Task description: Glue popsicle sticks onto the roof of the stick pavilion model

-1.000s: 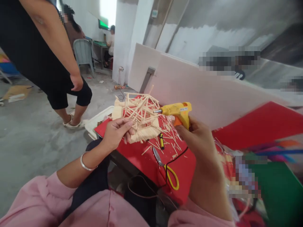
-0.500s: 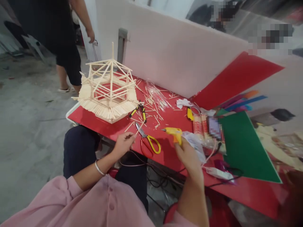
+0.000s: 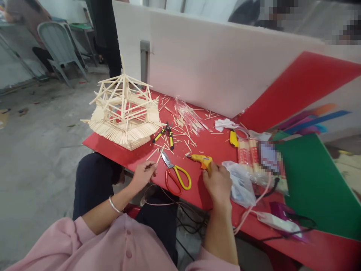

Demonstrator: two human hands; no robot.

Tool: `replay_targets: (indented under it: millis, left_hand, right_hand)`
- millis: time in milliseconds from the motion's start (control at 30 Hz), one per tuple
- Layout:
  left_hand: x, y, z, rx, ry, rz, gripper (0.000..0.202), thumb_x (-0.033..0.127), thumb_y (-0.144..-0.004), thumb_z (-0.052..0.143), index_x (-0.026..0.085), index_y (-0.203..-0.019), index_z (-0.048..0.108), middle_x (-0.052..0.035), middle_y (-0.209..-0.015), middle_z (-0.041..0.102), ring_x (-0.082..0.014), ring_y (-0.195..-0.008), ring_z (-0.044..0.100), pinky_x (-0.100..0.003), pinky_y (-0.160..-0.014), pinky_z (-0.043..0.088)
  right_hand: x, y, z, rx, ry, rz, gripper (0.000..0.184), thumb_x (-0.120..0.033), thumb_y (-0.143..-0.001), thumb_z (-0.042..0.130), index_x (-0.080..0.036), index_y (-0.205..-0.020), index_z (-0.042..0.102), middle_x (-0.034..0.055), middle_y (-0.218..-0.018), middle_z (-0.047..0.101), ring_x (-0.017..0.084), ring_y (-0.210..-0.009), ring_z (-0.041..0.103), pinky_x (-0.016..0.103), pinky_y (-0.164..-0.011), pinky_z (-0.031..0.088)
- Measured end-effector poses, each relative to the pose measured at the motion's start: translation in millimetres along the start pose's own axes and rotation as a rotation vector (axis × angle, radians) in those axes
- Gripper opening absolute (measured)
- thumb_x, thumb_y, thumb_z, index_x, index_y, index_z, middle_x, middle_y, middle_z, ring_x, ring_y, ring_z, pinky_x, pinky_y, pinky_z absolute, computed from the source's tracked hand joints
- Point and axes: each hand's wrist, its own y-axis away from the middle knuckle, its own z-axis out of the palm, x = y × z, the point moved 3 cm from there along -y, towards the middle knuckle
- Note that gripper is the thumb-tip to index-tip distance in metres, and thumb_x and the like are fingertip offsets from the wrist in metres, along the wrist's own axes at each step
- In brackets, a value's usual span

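Between the pinched fingers of my left hand (image 3: 143, 175) is a thin wooden stick (image 3: 160, 154), pointing up and away from me. My right hand (image 3: 217, 183) grips a yellow glue gun (image 3: 201, 160) by its handle, its nozzle turned left. On the left part of the table stands a roofed model (image 3: 124, 113) built of pale wooden sticks, with a pointed top post. Scissors (image 3: 176, 173) with one red and one yellow handle lie between my hands. Yellow-and-black pliers (image 3: 166, 135) rest open just beyond them.
Loose sticks and a clear plastic wrapper (image 3: 188, 114) cover the back of the red table (image 3: 208, 143). At right are a plastic bag (image 3: 239, 184), packed sticks (image 3: 249, 152), a phone (image 3: 269, 158) and a green board (image 3: 318, 180). A white panel (image 3: 203, 60) borders the back; cables (image 3: 191, 222) hang below.
My right hand has brought the glue gun a little left and lower, near the table. My left hand still holds the stick, slightly shifted. The person at upper left has walked farther back.
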Motion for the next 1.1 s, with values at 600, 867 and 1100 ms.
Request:
replay_targets:
  millis: [600,867,1100]
  left_hand:
    - [3.1,-9.1,4.1,-0.089,0.07,-0.127,0.041,0.053,-0.071,0.071,0.015,-0.068,0.055,-0.0006,-0.053,0.063,-0.009,-0.032,0.053,-0.016,-0.028,0.032]
    - [3.8,-9.5,4.4,-0.089,0.094,-0.154,0.037,0.049,-0.074,0.069,0.015,-0.07,0.055,-0.0006,-0.055,0.064,-0.0087,-0.033,0.053,-0.016,-0.028,0.034]
    - [6.8,-12.7,2.9,-0.038,0.169,-0.212,0.031,0.04,-0.071,0.071,0.016,-0.078,0.053,-0.0001,-0.053,0.064,-0.0129,-0.035,0.058,-0.017,-0.029,0.037]
  right_hand:
    - [-61.6,-202.7,14.3,-0.224,0.088,-0.004,0.033,-0.029,-0.089,0.061,-0.012,-0.116,0.066,0.0177,-0.119,0.066,0.029,-0.112,0.062,0.044,-0.092,0.049]
    - [-43.0,-214.0,9.9,-0.238,0.086,-0.039,0.028,-0.028,-0.086,0.06,-0.013,-0.108,0.071,0.0174,-0.114,0.069,0.028,-0.105,0.064,0.037,-0.083,0.048]
    - [-16.8,-190.6,-44.8,-0.015,-0.029,-0.029,0.032,-0.031,-0.088,0.05,-0.017,-0.101,0.076,0.0135,-0.104,0.073,0.026,-0.096,0.065,0.033,-0.077,0.044]
